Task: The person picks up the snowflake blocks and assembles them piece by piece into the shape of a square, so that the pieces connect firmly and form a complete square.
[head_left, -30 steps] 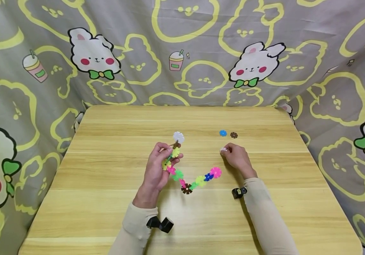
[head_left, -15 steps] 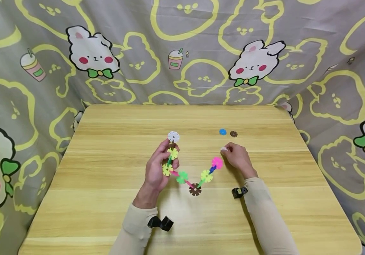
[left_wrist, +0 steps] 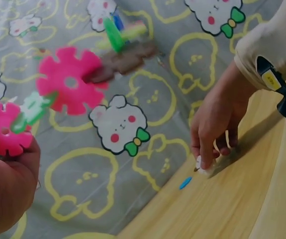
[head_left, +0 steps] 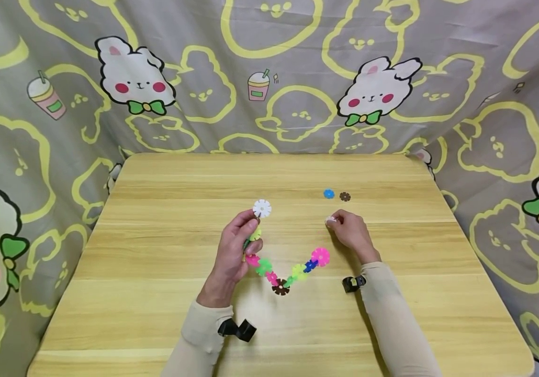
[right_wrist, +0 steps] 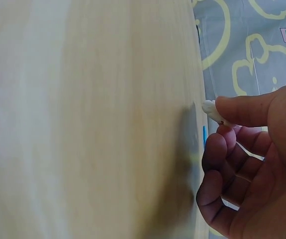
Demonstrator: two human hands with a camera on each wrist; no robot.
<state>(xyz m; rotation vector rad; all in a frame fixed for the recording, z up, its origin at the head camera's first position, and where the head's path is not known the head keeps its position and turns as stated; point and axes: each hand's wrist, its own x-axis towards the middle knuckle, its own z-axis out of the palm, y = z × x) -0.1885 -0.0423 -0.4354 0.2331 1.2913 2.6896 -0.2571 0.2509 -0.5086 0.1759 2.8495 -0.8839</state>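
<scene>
My left hand [head_left: 232, 246] grips the upper end of a chain of interlocking notched plastic discs [head_left: 264, 267]. A white disc [head_left: 262, 208] tops it, above the thumb and fingertips. From there the chain dips to a brown disc [head_left: 281, 287] and rises to a pink disc [head_left: 320, 257] at its free end. Some links are hidden behind the fingers. The left wrist view shows a pink disc [left_wrist: 70, 81] of the chain close up. To the right, my right hand [head_left: 351, 235] pinches a loose white disc [right_wrist: 212, 110] between thumb and index finger, low over the table.
Beyond my right hand, a blue disc [head_left: 328, 194] and a loose brown disc [head_left: 345, 197] lie on the wooden table [head_left: 166, 303]. A patterned curtain [head_left: 293, 63] encloses the table's back and both sides. Each wrist wears a small black camera [head_left: 354, 284].
My left hand has tilted the chain back and forth; its free pink end swung up, then down again. The lower brown disc sits slightly farther right. My right hand has kept its pinch, nearly still.
</scene>
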